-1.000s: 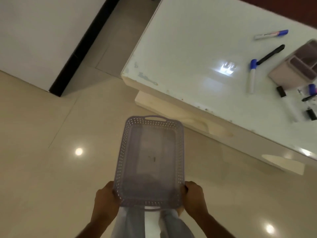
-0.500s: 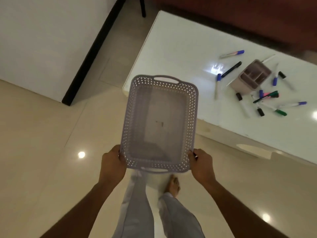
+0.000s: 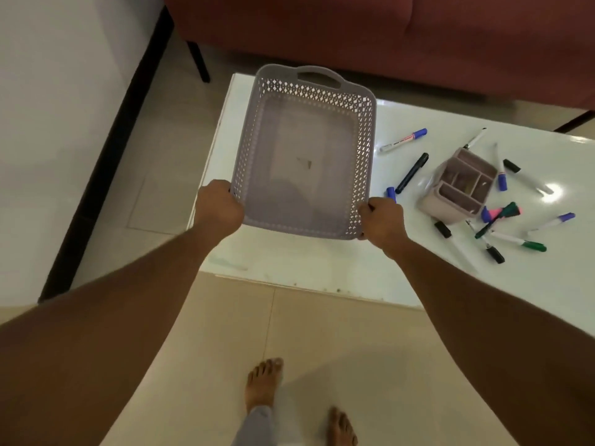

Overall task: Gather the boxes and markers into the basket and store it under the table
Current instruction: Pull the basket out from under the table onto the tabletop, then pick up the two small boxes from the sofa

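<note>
Basket: grey perforated plastic basket (image 3: 306, 156) with a loop handle at its far end is held over the left end of the white glossy table (image 3: 322, 268); whether it touches the tabletop cannot be told. Nothing is seen inside it.
Grip: the near left corner is clasped by the left hand (image 3: 219, 206), the near right corner by the right hand (image 3: 381, 217), fingers curled over the rim.
Arms: both forearms are stretched forward from the near edge, converging on the basket's near end.
Markers: scattered markers (image 3: 404, 140) lie on the table right of the basket, apart from it, some blue-capped, some black, some green.
Organiser: a pinkish compartmented plastic box (image 3: 457, 188) stands among the markers.
Floor: beige tiled floor (image 3: 322, 349) with two bare feet (image 3: 262, 383) near the bottom.
</note>
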The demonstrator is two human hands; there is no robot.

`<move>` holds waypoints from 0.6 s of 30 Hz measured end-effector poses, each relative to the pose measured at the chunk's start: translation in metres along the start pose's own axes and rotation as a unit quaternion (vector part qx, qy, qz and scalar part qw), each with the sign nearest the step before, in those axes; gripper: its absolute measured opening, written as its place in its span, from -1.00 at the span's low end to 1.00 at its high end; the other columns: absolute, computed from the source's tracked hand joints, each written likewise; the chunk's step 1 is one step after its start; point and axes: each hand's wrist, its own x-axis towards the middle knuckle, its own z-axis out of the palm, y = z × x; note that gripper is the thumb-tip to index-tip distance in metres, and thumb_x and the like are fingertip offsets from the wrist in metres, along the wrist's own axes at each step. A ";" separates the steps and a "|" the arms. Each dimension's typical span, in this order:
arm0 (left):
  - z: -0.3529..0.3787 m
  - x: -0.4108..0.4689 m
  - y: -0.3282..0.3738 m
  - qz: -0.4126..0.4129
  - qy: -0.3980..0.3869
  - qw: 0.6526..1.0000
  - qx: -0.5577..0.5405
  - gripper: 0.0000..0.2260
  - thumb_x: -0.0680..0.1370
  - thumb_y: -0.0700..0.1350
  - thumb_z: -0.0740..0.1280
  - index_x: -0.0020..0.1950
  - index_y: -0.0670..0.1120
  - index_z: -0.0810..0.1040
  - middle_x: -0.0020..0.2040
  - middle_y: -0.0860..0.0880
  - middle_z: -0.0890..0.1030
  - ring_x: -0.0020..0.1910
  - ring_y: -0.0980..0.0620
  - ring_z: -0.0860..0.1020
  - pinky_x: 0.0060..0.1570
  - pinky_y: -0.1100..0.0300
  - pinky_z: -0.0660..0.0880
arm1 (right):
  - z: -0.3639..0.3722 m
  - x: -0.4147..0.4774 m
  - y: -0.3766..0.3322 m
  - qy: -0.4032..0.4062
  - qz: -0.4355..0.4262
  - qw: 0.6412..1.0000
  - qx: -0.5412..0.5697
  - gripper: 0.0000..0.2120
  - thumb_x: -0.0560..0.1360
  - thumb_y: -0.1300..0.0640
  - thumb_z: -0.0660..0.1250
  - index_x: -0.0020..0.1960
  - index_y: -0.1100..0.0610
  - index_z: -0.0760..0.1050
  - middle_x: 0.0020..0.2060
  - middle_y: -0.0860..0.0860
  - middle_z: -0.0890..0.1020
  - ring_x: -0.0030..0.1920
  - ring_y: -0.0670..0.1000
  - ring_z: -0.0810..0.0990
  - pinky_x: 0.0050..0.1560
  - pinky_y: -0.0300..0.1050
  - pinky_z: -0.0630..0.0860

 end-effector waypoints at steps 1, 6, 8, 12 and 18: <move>0.002 0.010 -0.001 -0.008 -0.005 1.000 -0.002 -0.91 0.36 -0.28 0.22 -0.29 -0.27 0.50 -0.26 -0.26 0.63 -0.27 -0.29 0.60 -0.33 0.03 0.53 | 0.003 0.007 -0.001 -0.007 0.013 1.000 0.013 -0.68 0.59 0.17 0.20 -0.31 0.27 0.44 -0.41 0.09 0.55 -0.36 0.19 0.68 -0.21 0.16 0.66; 0.015 0.033 -0.013 -0.075 -0.052 0.995 -0.047 -0.87 0.32 -0.28 0.22 -0.23 -0.26 0.55 -0.23 -0.23 0.64 -0.30 -0.25 0.64 -0.29 -0.07 0.65 | 0.015 0.021 -0.003 -0.028 0.047 0.998 -0.025 -0.66 0.62 0.13 0.16 -0.27 0.26 0.45 -0.34 0.13 0.57 -0.39 0.17 0.67 -0.48 -0.11 0.53; 0.019 0.035 -0.019 -0.089 -0.061 0.992 -0.065 -0.86 0.33 -0.28 0.22 -0.21 -0.24 0.56 -0.22 -0.22 0.64 -0.31 -0.24 0.65 -0.29 -0.11 0.65 | 0.020 0.021 -0.003 -0.019 0.048 0.998 -0.047 -0.65 0.62 0.13 0.14 -0.31 0.23 0.39 -0.34 0.15 0.58 -0.40 0.16 0.67 -0.56 -0.21 0.41; 0.024 0.030 -0.022 -0.070 -0.061 0.995 -0.024 -0.91 0.42 -0.29 0.25 -0.16 -0.25 0.54 -0.20 -0.23 0.63 -0.23 -0.26 0.62 -0.19 -0.08 0.63 | 0.030 0.017 -0.002 -0.001 0.053 0.997 -0.064 -0.67 0.59 0.12 0.10 -0.22 0.31 0.45 -0.31 0.21 0.62 -0.29 0.24 0.67 -0.25 0.09 0.62; 0.026 0.027 -0.023 -0.052 -0.068 0.996 0.022 -0.88 0.48 -0.29 0.22 -0.05 -0.25 0.53 -0.11 -0.22 0.61 -0.20 -0.20 0.54 -0.25 0.10 0.45 | 0.037 0.008 0.003 0.019 0.066 0.994 -0.084 -0.67 0.59 0.09 0.05 -0.29 0.14 0.39 -0.32 0.10 0.56 -0.31 0.13 0.58 -0.39 -0.06 0.49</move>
